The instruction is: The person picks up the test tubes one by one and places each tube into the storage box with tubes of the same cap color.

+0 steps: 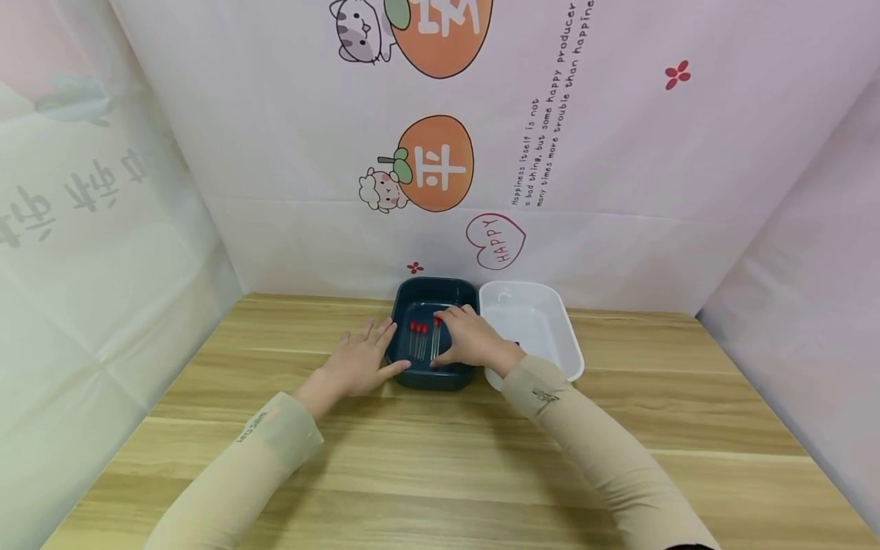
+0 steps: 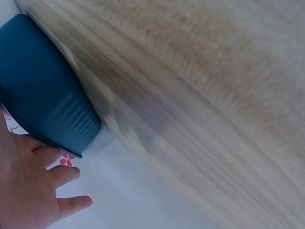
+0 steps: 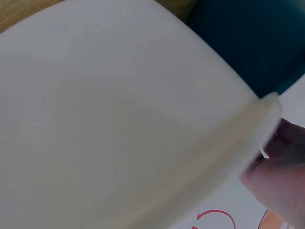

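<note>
A dark teal plastic tray (image 1: 433, 380) stands at the back of the table. Inside it lie several slim clear tubes with red caps (image 1: 418, 344), side by side. My right hand (image 1: 474, 336) reaches in from the right and holds one red-capped tube (image 1: 436, 338) lengthwise, fingers at its cap and thumb at its lower end. At the tray's left wall, my left hand (image 1: 357, 363) rests with fingers spread and straight, thumb by the front rim. The left wrist view shows that hand (image 2: 28, 181) beside the tray's outer wall (image 2: 47, 81).
A white tray (image 1: 567, 328) adjoins the teal one on its right, under my right wrist. A small dark blue thing (image 1: 516, 344) shows at that wrist, mostly hidden. Printed cloth (image 1: 605, 252) hangs close behind both trays. Wooden tabletop (image 1: 426, 458) extends in front.
</note>
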### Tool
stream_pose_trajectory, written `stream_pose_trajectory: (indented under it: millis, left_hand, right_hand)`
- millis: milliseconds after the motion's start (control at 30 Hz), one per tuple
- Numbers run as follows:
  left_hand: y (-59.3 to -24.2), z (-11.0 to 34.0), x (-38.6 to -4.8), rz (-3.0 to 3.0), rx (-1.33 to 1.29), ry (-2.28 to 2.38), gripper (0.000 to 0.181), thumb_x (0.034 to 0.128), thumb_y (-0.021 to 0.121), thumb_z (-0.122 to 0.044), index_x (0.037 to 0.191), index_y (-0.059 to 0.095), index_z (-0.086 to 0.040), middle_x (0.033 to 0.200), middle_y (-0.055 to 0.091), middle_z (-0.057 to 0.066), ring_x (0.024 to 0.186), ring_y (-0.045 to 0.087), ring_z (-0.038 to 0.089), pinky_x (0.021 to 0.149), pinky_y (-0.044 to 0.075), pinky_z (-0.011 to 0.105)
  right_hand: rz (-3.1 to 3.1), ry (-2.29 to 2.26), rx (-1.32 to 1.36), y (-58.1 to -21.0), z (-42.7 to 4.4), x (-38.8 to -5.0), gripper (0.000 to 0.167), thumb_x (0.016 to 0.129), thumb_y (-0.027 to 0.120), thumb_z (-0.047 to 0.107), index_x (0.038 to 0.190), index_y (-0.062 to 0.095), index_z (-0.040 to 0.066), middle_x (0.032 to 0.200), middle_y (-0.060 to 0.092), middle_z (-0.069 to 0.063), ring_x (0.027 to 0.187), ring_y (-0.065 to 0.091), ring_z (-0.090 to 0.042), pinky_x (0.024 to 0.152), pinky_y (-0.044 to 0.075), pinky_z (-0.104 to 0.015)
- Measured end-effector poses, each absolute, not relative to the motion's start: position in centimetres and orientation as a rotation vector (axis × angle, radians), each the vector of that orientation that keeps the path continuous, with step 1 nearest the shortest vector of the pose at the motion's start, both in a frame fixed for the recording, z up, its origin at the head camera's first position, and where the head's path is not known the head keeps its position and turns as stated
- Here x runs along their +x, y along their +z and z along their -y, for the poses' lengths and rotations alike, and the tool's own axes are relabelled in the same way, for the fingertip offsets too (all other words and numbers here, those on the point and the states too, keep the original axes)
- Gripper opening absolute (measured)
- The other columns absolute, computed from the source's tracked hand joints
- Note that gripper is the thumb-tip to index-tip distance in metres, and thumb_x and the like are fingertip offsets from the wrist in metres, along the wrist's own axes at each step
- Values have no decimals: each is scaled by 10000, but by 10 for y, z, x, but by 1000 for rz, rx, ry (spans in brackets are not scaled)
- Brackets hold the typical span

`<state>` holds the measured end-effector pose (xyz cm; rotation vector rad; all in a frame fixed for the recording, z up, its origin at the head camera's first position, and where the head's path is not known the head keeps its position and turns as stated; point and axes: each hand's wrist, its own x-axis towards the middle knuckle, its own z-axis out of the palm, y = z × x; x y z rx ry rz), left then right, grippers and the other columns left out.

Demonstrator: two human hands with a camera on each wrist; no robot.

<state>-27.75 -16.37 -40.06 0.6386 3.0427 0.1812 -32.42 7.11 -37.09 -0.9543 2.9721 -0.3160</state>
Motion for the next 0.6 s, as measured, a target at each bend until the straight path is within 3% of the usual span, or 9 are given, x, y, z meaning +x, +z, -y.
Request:
stream_pose_trajectory:
  millis: [600]
  left_hand:
    - [-402, 165, -279, -3038, 634, 172, 864, 1043, 390, -644, 1625, 240, -22, 1684, 198, 157, 1535, 162, 415, 1146, 195, 712]
  right_hand:
    - [-2984, -223, -845, -378, -65, -343, 944, 775, 897, 471, 1498, 500, 12, 1492, 516, -178, 1261, 487, -354, 1069, 446, -470]
